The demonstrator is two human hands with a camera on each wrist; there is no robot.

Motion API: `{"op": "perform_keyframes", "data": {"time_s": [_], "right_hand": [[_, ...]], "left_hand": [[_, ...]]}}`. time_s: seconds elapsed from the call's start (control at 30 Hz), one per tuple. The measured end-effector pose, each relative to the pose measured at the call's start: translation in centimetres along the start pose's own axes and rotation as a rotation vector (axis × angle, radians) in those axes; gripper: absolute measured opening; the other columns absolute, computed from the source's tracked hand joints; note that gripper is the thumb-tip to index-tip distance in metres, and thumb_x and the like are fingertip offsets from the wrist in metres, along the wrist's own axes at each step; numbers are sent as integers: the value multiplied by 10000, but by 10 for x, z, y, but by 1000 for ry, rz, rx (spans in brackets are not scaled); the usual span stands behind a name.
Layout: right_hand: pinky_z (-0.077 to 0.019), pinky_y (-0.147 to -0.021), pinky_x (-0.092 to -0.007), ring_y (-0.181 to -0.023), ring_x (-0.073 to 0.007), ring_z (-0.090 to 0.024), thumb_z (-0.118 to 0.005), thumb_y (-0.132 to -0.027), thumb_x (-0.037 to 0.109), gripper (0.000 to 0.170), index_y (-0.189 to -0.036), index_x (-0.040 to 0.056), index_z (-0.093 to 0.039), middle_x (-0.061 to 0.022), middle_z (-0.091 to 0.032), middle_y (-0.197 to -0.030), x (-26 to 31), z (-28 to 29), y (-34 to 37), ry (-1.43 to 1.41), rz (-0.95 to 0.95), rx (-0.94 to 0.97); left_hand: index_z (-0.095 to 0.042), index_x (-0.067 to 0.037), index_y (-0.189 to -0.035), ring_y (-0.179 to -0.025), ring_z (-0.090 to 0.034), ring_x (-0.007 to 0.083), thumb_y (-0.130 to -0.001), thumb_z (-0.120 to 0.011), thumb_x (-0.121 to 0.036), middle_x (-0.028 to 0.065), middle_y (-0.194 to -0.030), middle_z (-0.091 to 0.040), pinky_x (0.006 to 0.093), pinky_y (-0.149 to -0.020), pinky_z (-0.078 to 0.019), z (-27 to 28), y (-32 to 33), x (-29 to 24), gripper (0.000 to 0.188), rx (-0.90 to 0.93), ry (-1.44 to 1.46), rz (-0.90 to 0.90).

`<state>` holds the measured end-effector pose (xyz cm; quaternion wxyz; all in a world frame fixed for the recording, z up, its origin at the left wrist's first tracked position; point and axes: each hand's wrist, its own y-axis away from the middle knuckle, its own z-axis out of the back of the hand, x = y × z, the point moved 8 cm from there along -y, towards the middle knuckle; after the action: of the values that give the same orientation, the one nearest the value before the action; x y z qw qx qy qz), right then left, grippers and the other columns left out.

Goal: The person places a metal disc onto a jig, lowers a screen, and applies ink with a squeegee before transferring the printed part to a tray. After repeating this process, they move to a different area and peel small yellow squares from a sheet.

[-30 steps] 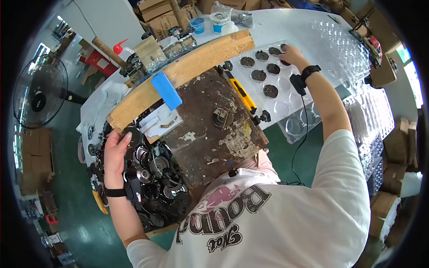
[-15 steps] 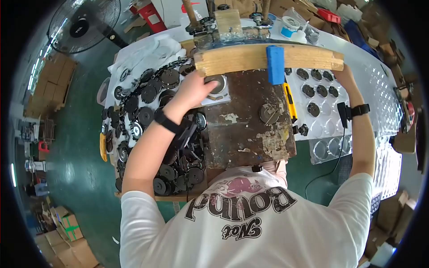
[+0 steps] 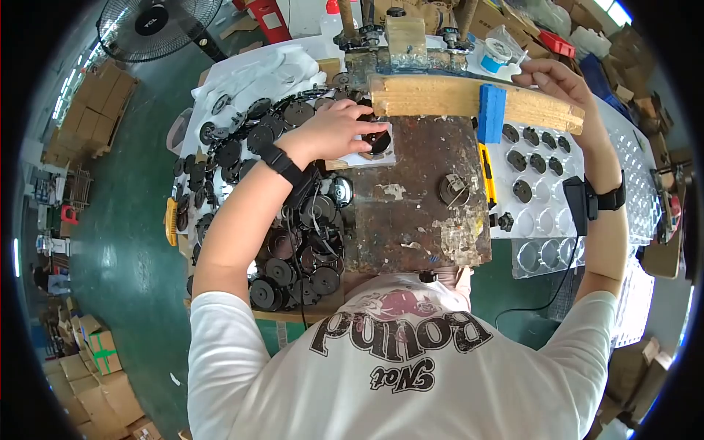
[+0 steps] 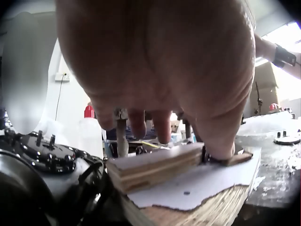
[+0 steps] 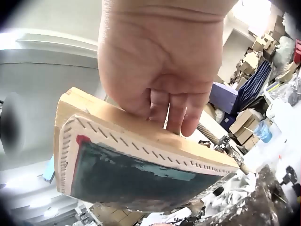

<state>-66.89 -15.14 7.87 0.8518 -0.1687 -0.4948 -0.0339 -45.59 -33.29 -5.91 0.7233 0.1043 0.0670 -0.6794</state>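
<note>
My left hand (image 3: 334, 133) reaches over a dark round part (image 3: 378, 142) on a white-topped wooden block (image 3: 357, 159). In the left wrist view, its thumb (image 4: 218, 143) comes down on that block (image 4: 193, 188), with the other fingers hanging extended beyond. A curved wooden beam (image 3: 433, 97) with a blue block (image 3: 491, 114) around it spans the back of the brown worktop (image 3: 418, 213). Beside the beam's right end, my right hand (image 3: 565, 88) has loosely bent fingers. The right wrist view shows these fingers (image 5: 176, 110) behind the beam (image 5: 178, 143), partly hidden.
Many dark round parts (image 3: 279, 271) are heaped left of the worktop. A clear tray (image 3: 543, 192) with several dark parts stands to the right, near a yellow cutter (image 3: 487, 176). Behind are clamps (image 3: 451, 37) and a white-and-blue tub (image 3: 496, 55). A black cable hangs from my right wrist.
My left hand has moved from the heap to the block, where a dark round part now lies. My right hand has left the tray and come to the beam's right end. The view has shifted.
</note>
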Motion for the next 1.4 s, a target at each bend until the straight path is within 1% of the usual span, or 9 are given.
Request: {"op": "perform_keyframes", "data": {"time_s": [0.07, 0.2, 0.3, 0.4, 0.53, 0.63, 1.0, 1.23, 1.4], "right_hand": [[-464, -842, -250, -968, -113, -570, -498, -930, 179, 249, -1114, 20, -553, -47, -602, -1031, -6, 1, -1, -48, -58, 31], [-475, -821, -248, -944, -119, -577, -519, -920, 185, 269, -1134, 25, -541, -52, -594, -1060, -11, -24, -3, 68, -93, 291], [-485, -788, -261, -926, -128, -583, -575, -883, 185, 303, -1144, 35, -538, -51, -594, -1052, -24, -58, -12, 128, -331, 412], [-488, -759, -280, -915, -140, -585, -645, -813, 175, 383, -1157, 48, -533, -50, -596, -1005, -8, -77, -52, 501, 32, 179], [-485, -759, -318, -896, -206, -594, -669, -758, 149, 373, -1102, 47, -565, -81, -600, -968, -4, -117, -78, 560, 175, 35], [-479, -758, -346, -850, -278, -581, -676, -720, 125, 317, -1015, 39, -600, -112, -597, -915, -24, -152, -79, 892, 210, 261], [-471, -717, -386, -791, -325, -564, -681, -696, 114, 238, -914, 42, -621, -128, -590, -856, 16, -183, -13, 668, 201, 487], [-487, -671, -320, -727, -251, -601, -682, -706, 120, 327, -1018, 53, -611, -117, -617, -882, -9, -106, -84, 754, 221, 169], [-478, -746, -289, -830, -173, -586, -601, -822, 143, 359, -1155, 24, -536, -51, -607, -939, -79, 9, -88, 394, -187, 6]], "left_hand": [[-513, -161, -1253, -1092, -460, 297, -827, -585, -278, 89, -1198, -523, 409, -913, -384, 0, 6, 1, 448, 30, -9, -14], [-426, -105, -1317, -992, -537, 268, -848, -583, -273, 107, -1070, -592, 360, -861, -421, 22, 31, -9, 523, -285, -5, -122], [-285, -45, -1373, -845, -602, 260, -877, -559, -259, 124, -916, -630, 333, -775, -464, 18, 55, -30, 606, -237, 965, 201], [-203, -39, -1394, -784, -614, 263, -886, -548, -270, 133, -869, -632, 337, -720, -476, -3, 60, -52, 656, -166, 871, 210], [-117, -39, -1411, -745, -619, 270, -882, -552, -280, 143, -848, -633, 349, -686, -485, -33, 57, -48, 725, -111, 735, 259], [-96, -39, -1414, -741, -619, 274, -874, -560, -286, 145, -845, -634, 352, -683, -485, -37, 57, -44, 753, -102, 697, 276], [-96, -18, -1406, -732, -613, 290, -868, -564, -291, 145, -830, -637, 353, -665, -482, -41, 57, -43, 764, -136, 759, 275], [-176, -9, -1393, -721, -616, 239, -875, -567, -274, 137, -854, -635, 327, -658, -483, 1, 62, -54, 702, -203, 823, 176], [-214, -21, -1391, -821, -614, 199, -881, -571, -263, 150, -985, -613, 305, -697, -477, 50, 63, -66, 667, -362, 897, -29]]}}
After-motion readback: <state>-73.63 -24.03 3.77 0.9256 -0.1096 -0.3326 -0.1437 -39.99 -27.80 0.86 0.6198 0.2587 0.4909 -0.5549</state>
